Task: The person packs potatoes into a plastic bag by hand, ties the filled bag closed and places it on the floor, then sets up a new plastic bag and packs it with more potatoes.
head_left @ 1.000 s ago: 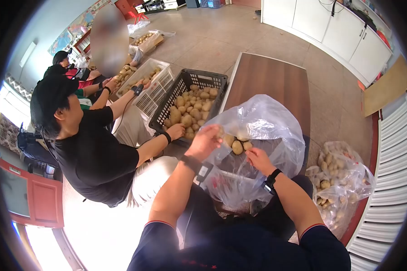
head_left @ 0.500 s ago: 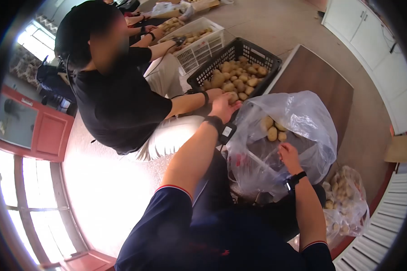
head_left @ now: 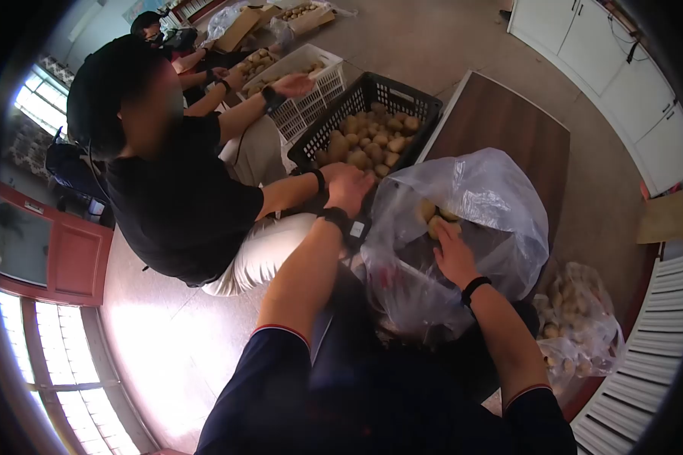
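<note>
Fingers of your right hand (head_left: 457, 259) are stretched out, slightly bent, touching the potatoes (head_left: 434, 226) inside the clear bag (head_left: 501, 182); whether they grip one, I cannot tell. The bag lies over the near part of the brown table (head_left: 508, 117). Your left hand (head_left: 349, 192) is at the near end of the black crate (head_left: 426, 121), against a co-worker's hand (head_left: 332, 173); I cannot tell how open it is or what it holds. More potatoes lie in that crate. Left of it stands a white crate (head_left: 305, 114).

Tan potatoes (head_left: 373, 142), heaped in black crate (head_left: 404, 94); some inside translucent bag (head_left: 501, 199)
</note>
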The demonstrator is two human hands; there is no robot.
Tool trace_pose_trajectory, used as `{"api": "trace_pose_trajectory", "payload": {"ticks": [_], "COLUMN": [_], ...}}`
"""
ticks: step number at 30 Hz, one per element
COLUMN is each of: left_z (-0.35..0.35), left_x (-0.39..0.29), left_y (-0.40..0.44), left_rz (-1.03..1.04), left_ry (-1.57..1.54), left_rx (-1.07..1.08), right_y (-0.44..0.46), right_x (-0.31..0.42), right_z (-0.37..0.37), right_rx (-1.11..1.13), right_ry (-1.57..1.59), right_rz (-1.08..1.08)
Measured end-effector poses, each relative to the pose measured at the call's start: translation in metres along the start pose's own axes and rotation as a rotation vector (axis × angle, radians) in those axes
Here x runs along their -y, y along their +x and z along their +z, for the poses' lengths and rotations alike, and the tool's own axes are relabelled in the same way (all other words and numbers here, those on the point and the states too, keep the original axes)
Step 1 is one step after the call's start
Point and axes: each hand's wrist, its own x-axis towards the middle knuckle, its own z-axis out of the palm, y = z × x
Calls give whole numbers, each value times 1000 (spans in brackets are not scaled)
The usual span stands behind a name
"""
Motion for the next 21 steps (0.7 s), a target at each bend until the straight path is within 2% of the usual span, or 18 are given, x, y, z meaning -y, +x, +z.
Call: {"api": "trace_pose_trajectory", "payload": {"ticks": [1, 2, 6, 12, 14, 18, 21], "left_z": [18, 18, 36, 50, 52, 57, 62], "left_x": [-15, -15, -23, -37, -42, -53, -56], "left_y": [-13, -12, -18, -36, -45, -56, -63], "left_rz": [-198, -241, -280, -213, -203, -209, -193], "left_ry": [-422, -423, -351, -167, -138, -33, -8], "left_rx": [-166, -140, -131, -76, -86, -100, -67], "right_y": [1, 2, 7, 13, 10, -8, -15], "right_x": [2, 3, 5, 11, 5, 8, 8], "right_z": [-1, -2, -1, -1, 1, 0, 3], "right_rx": [28, 57, 82, 61, 75, 15, 74], "right_ry": [-7, -17, -47, -156, -114, -149, -203], "right_rz": [-15, -32, -30, -36, 35, 39, 74]}}
